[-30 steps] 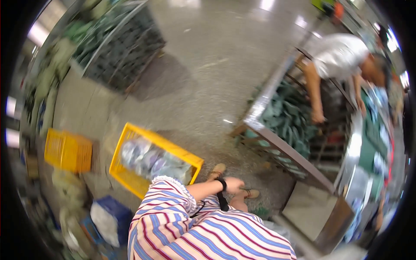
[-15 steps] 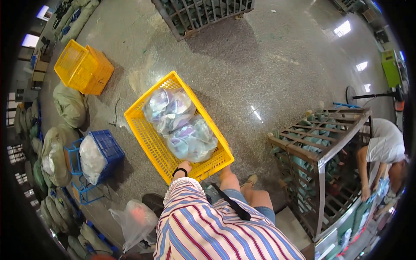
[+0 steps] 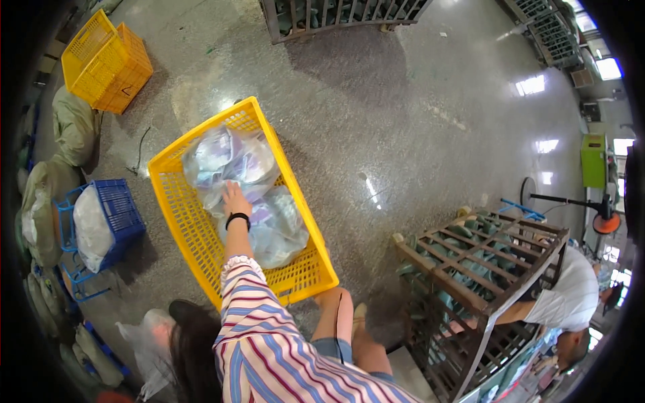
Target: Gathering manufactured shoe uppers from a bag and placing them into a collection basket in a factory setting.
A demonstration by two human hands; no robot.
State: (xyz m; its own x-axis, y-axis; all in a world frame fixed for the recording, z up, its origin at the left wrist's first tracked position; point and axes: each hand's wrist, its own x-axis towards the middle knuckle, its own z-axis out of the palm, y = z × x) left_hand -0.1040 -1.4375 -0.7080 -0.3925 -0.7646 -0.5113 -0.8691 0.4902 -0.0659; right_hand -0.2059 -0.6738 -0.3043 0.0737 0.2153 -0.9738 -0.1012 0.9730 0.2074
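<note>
My left hand (image 3: pixel 236 199), with a dark band at the wrist, rests on clear plastic bags with its fingers apart. The upper bag (image 3: pixel 218 153) and the lower bag (image 3: pixel 279 225) hold pale and purplish contents that I cannot make out. Both lie in a yellow slatted crate (image 3: pixel 291 181), set at a slant in front of me. A striped sleeve covers my left upper arm. My right hand does not show; my bare knees are just beyond the crate's near right corner.
Stacked yellow crates (image 3: pixel 121 77) stand far left, above a blue crate (image 3: pixel 124 215) holding a white sack (image 3: pixel 93 227). A metal cage rack (image 3: pixel 494 305) filled with greenish items is at right, where a co-worker (image 3: pixel 568 289) bends over it. Another rack (image 3: pixel 342 27) stands ahead.
My left hand has left the crate's near rim and reached forward onto the bags. The view has shifted, moving the crate leftward. The co-worker's arm now reaches toward the cage rack.
</note>
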